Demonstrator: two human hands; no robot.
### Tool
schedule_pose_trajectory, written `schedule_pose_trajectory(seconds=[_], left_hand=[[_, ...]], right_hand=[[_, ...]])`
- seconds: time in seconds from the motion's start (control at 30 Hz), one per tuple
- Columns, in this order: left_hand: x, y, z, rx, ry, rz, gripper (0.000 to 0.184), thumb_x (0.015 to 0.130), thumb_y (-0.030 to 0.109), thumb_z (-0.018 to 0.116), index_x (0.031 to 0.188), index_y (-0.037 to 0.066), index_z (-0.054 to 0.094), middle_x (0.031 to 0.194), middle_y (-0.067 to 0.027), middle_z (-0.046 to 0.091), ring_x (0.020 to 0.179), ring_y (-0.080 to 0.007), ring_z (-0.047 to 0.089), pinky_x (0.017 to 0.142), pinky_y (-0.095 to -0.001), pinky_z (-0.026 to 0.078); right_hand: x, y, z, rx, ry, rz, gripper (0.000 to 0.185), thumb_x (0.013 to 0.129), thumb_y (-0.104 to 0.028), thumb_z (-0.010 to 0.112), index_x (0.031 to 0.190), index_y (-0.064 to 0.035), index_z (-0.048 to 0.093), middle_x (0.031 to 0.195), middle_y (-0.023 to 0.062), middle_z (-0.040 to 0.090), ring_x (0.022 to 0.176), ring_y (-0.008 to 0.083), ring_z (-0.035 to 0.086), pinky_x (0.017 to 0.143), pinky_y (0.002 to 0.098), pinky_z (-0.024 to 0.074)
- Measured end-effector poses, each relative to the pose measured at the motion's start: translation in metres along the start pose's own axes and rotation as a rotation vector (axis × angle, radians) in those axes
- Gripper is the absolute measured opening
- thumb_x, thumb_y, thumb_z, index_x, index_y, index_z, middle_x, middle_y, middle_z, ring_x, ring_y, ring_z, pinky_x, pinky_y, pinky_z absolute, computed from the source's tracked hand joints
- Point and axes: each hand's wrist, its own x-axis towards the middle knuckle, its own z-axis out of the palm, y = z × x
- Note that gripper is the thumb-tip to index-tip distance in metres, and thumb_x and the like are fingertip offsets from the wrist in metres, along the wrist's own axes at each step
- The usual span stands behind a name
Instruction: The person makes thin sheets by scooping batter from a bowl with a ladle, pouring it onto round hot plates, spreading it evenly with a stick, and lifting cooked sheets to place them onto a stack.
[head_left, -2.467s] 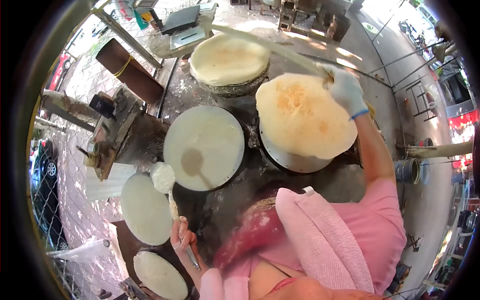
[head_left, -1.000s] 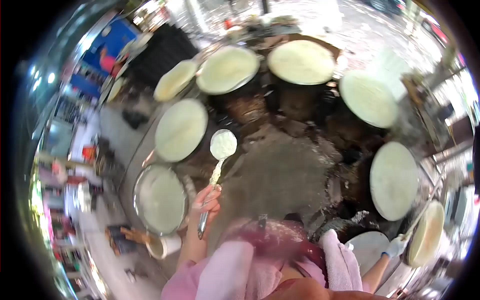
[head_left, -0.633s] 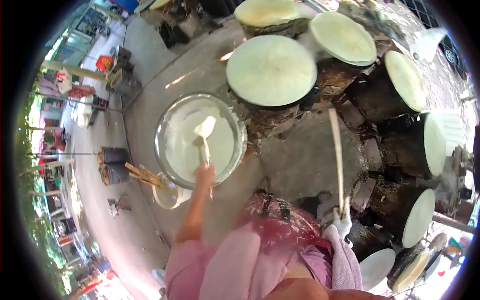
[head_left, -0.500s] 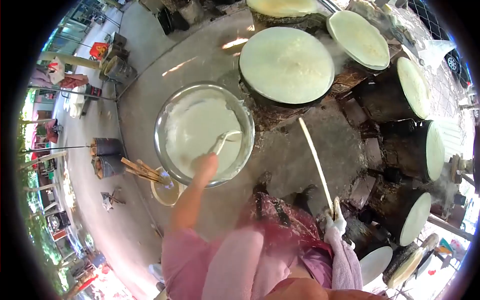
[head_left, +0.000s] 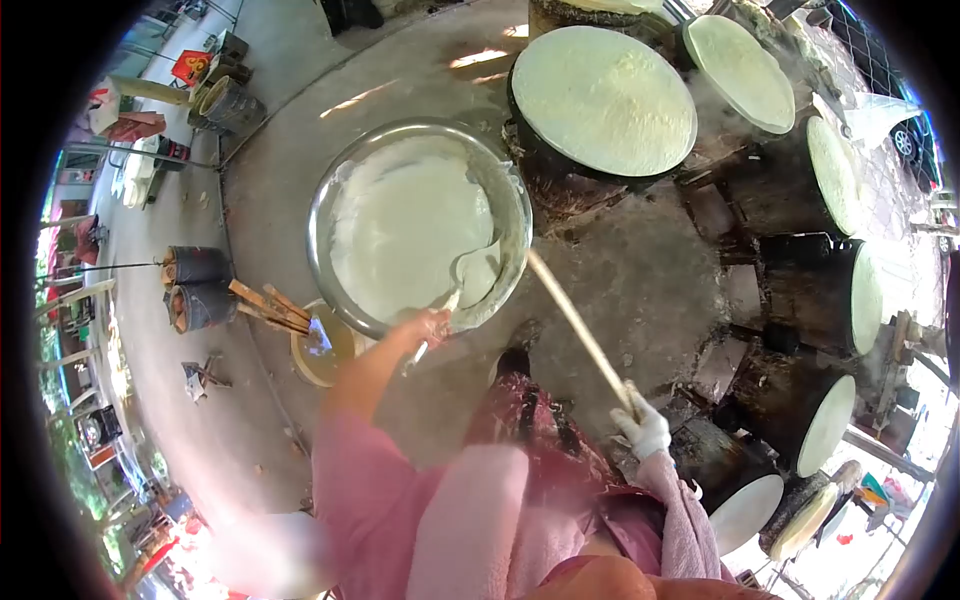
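Note:
My left hand (head_left: 428, 326) is closed round the handle of a ladle (head_left: 457, 290). The ladle's head dips at the right side of a large steel basin (head_left: 318, 235), in thick off-white batter (head_left: 405, 225). My right hand (head_left: 645, 430), in a whitish glove, grips the lower end of a long pale wooden stick (head_left: 580, 325). The stick slants up and left, its far end beside the basin's right rim; whether it touches the rim I cannot tell.
A wide round griddle (head_left: 605, 100) covered in pale batter stands beyond the basin. Several more griddles on dark stoves curve down the right side, steam rising. Left of the basin, a bucket (head_left: 318, 372) holds liquid and wooden paddles (head_left: 275, 310).
The ladle and my left hand have shifted slightly right. The stick has swung left, its far end now at the basin's rim. My view has shifted a little.

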Motion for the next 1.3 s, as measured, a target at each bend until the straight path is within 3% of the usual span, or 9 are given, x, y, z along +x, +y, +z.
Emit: schedule_pose_trajectory(seconds=[0.1, 0.33, 0.5, 0.57, 0.63, 0.77, 0.97, 1.03, 1.3], left_hand=[[-0.003, -0.071, 0.019, -0.646, -0.393, -0.065, 0.038, 0.100, 0.042, 0.052, 0.098, 0.004, 0.054, 0.057, 0.0051, 0.042, 0.043, -0.0081, 0.037, 0.042, -0.0272, 0.031], [-0.096, -0.074, 0.140, -1.683, -0.722, 0.204, 0.028, 0.105, 0.027, 0.044, 0.101, -0.001, 0.047, 0.058, 0.0040, 0.038, 0.037, -0.0053, 0.030, 0.042, -0.0221, 0.024], [-0.229, -0.026, 0.137, -1.473, -0.592, 0.485, 0.034, 0.105, 0.026, 0.043, 0.107, -0.007, 0.048, 0.059, 0.0011, 0.039, 0.036, -0.0055, 0.036, 0.037, -0.0210, 0.024], [-0.283, 0.004, 0.128, -1.242, -0.894, 0.692, 0.033, 0.106, 0.025, 0.041, 0.106, -0.007, 0.049, 0.060, 0.0004, 0.040, 0.036, -0.0052, 0.036, 0.038, -0.0205, 0.024], [-0.283, 0.024, 0.103, -0.994, -0.752, 0.845, 0.029, 0.104, 0.024, 0.045, 0.108, -0.005, 0.049, 0.062, 0.0013, 0.042, 0.038, -0.0052, 0.035, 0.043, -0.0206, 0.028], [-0.269, 0.106, 0.076, -1.060, -0.373, 0.845, 0.028, 0.106, 0.020, 0.040, 0.104, -0.007, 0.049, 0.059, 0.0031, 0.038, 0.039, -0.0046, 0.033, 0.041, -0.0205, 0.026], [-0.271, 0.136, 0.150, -0.280, 0.339, 1.054, 0.028, 0.100, 0.032, 0.054, 0.092, 0.005, 0.053, 0.072, 0.0005, 0.046, 0.046, -0.0057, 0.037, 0.035, -0.0210, 0.028], [-0.275, 0.143, 0.174, -0.121, 0.081, 1.033, 0.031, 0.101, 0.032, 0.052, 0.095, 0.002, 0.054, 0.064, 0.0019, 0.042, 0.042, -0.0056, 0.034, 0.034, -0.0213, 0.025], [-0.200, 0.161, 0.335, 0.210, -0.801, 0.268, 0.035, 0.105, 0.028, 0.044, 0.101, -0.004, 0.057, 0.059, 0.0026, 0.041, 0.038, -0.0062, 0.034, 0.037, -0.0220, 0.026]], right_hand=[[-0.025, -0.037, 0.017, -0.127, -0.283, 0.124, 0.058, 0.094, -0.040, 0.059, 0.146, -0.0173, 0.044, 0.124, 0.0187, 0.063, 0.111, 0.0338, 0.063, 0.093, 0.0362, 0.0474], [-0.071, 0.027, 0.046, 0.068, -0.468, -0.033, 0.052, 0.097, -0.039, 0.056, 0.142, -0.0144, 0.049, 0.122, 0.0149, 0.066, 0.111, 0.0216, 0.064, 0.095, 0.0306, 0.0455], [-0.123, 0.009, 0.006, 0.119, -0.299, -0.185, 0.054, 0.091, -0.022, 0.064, 0.140, -0.0042, 0.050, 0.130, 0.0137, 0.063, 0.118, 0.0162, 0.059, 0.099, 0.0281, 0.0437], [-0.134, 0.030, 0.004, 0.402, -0.163, -0.478, 0.056, 0.088, -0.014, 0.068, 0.140, -0.0018, 0.049, 0.136, 0.0112, 0.059, 0.123, 0.0146, 0.055, 0.103, 0.0266, 0.0411], [-0.129, 0.053, 0.012, 0.575, -0.029, -0.562, 0.057, 0.086, -0.007, 0.068, 0.140, -0.0019, 0.050, 0.143, 0.0118, 0.052, 0.129, 0.0149, 0.049, 0.105, 0.0263, 0.0385], [-0.104, 0.078, 0.016, 0.877, 0.202, -0.237, 0.054, 0.089, -0.010, 0.067, 0.141, -0.0084, 0.053, 0.093, -0.0047, 0.061, 0.070, 0.0035, 0.050, 0.063, 0.0201, 0.0442], [-0.104, 0.123, -0.002, 0.692, 0.472, -0.043, 0.054, 0.089, -0.019, 0.070, 0.139, -0.0042, 0.053, 0.105, 0.0006, 0.067, 0.082, 0.0044, 0.056, 0.073, 0.0223, 0.0480], [-0.114, 0.133, 0.001, 0.728, 0.640, -0.124, 0.053, 0.090, -0.018, 0.068, 0.137, -0.0001, 0.053, 0.123, 0.0097, 0.066, 0.103, 0.0079, 0.057, 0.093, 0.0224, 0.0435], [-0.189, 0.193, 0.052, 1.266, 1.070, 0.104, 0.053, 0.092, -0.010, 0.066, 0.139, 0.0048, 0.048, 0.130, 0.0105, 0.061, 0.111, 0.0124, 0.057, 0.095, 0.0251, 0.0450]])
